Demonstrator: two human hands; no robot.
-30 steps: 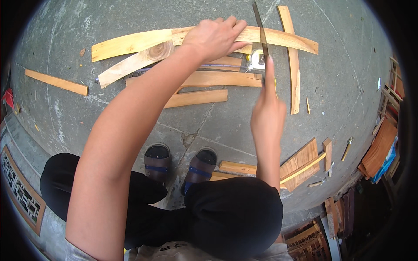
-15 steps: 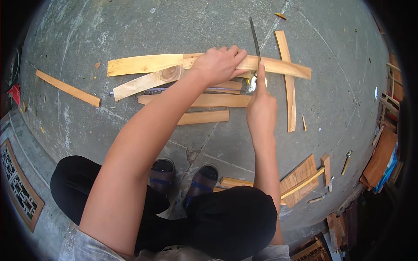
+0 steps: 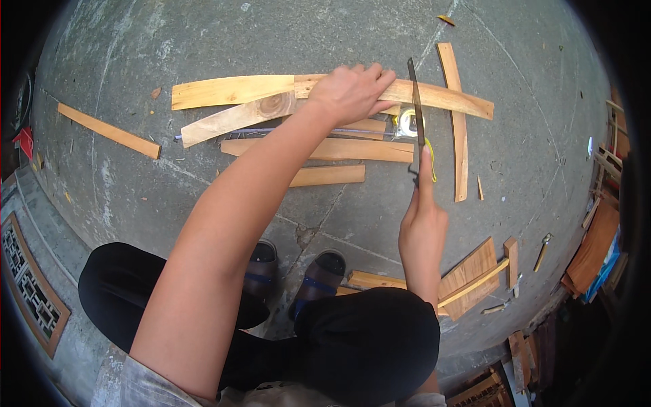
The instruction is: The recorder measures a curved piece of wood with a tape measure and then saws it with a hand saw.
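My left hand is closed over a long wooden slat, pressing it down on the other pieces under it. Around the handle of a narrow-bladed hand saw my right hand is wrapped, its index finger stretched along the top. The blade lies across the slat to the right of my left hand; the handle is mostly hidden in my grip. Just beneath the slat, beside the blade, sits a tape measure with a yellow strap. A paler board meets the slat's left end.
Several wood strips lie nearer me, among them a wide strip and a short strip. An upright slat passes under the right end. A hammer and offcuts are at lower right. Stacked boards line the right edge.
My right hand has drawn the saw back toward me, so less of the blade reaches beyond the slat. The left hand stays on the slat; the whole view has shifted slightly.
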